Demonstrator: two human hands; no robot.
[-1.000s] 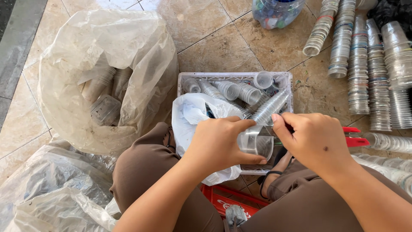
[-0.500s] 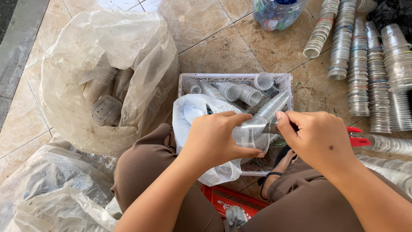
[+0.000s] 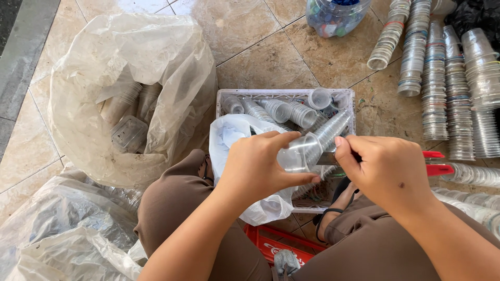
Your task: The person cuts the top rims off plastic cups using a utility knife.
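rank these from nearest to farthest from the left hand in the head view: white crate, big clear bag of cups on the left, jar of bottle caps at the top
From the left hand:
1. White crate, just beyond the hand, partly under it.
2. Big clear bag of cups, off to the left on the tiled floor.
3. Jar of bottle caps, at the top edge, up and to the right.

One head-worn camera looks steeply down, close over the lap and tiled floor (image 3: 271,62)

Bare forearms, brown trousers (image 3: 182,208) over both legs, dark-strapped sandal (image 3: 333,208) on one foot
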